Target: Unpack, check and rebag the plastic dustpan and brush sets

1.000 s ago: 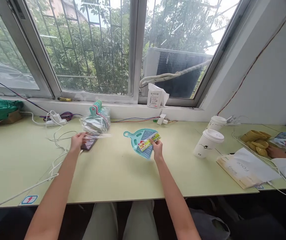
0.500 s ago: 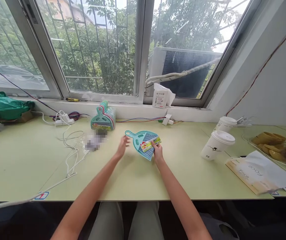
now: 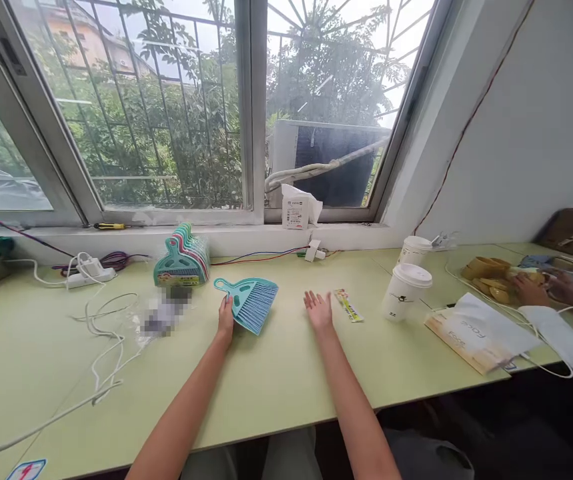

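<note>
A teal dustpan and brush set (image 3: 251,303) is gripped near its handle by my left hand (image 3: 225,319), its bluish bristles facing right. My right hand (image 3: 319,312) is spread over the table, palm partly up, with nothing in it. Just right of those fingers a yellow-green printed label strip (image 3: 349,306) lies flat on the table. Farther back on the left, a stack of similar dustpan sets (image 3: 181,257) in teal, pink and white stands by the window wall, still labelled in front.
Two white lidded paper cups (image 3: 406,293) stand at the right, near a tissue pack (image 3: 476,333). White cables (image 3: 99,333) and a power strip (image 3: 91,272) lie left. A tissue box (image 3: 296,208) sits on the sill. Another person's hands (image 3: 531,290) handle yellowish items far right.
The label strip has come off the dustpan set and lies on the table. My left hand has taken hold of the set; my right hand has let go. The view has turned right.
</note>
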`<state>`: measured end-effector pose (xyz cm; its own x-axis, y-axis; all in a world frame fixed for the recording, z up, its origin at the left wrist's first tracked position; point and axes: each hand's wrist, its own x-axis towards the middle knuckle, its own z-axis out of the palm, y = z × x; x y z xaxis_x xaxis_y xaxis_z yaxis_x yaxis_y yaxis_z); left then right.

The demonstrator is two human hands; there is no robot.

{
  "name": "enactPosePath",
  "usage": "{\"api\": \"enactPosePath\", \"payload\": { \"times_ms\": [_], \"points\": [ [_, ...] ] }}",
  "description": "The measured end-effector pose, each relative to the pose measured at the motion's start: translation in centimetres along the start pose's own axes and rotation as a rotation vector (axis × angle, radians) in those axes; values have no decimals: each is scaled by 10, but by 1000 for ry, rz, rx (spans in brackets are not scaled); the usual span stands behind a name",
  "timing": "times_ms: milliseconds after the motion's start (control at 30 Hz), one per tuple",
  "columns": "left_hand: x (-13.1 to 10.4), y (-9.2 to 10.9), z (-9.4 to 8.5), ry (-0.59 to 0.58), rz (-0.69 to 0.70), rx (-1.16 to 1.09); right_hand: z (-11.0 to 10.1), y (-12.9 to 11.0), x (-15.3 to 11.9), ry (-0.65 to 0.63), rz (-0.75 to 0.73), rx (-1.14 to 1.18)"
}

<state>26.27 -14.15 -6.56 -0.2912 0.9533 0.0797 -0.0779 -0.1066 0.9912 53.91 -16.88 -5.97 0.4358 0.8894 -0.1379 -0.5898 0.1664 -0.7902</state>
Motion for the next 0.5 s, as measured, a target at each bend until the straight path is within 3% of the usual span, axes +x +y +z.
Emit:
{"api": "enactPosePath", "payload": {
  "times_ms": [67,233,367,500],
  "points": [
    [-9,4,6,-30,56,72,14,9,-18,-58,-45,-280],
    [-59,25,26,-277,305,318,46,26,-65,-336,-792,-988],
    [-86,39,29,-324,430,449,51,24,-78,-248,-1043,-1119],
    [-89,44,25,-236,486,491,51,23,-82,-213,-1240,-1177]
  ]
}}
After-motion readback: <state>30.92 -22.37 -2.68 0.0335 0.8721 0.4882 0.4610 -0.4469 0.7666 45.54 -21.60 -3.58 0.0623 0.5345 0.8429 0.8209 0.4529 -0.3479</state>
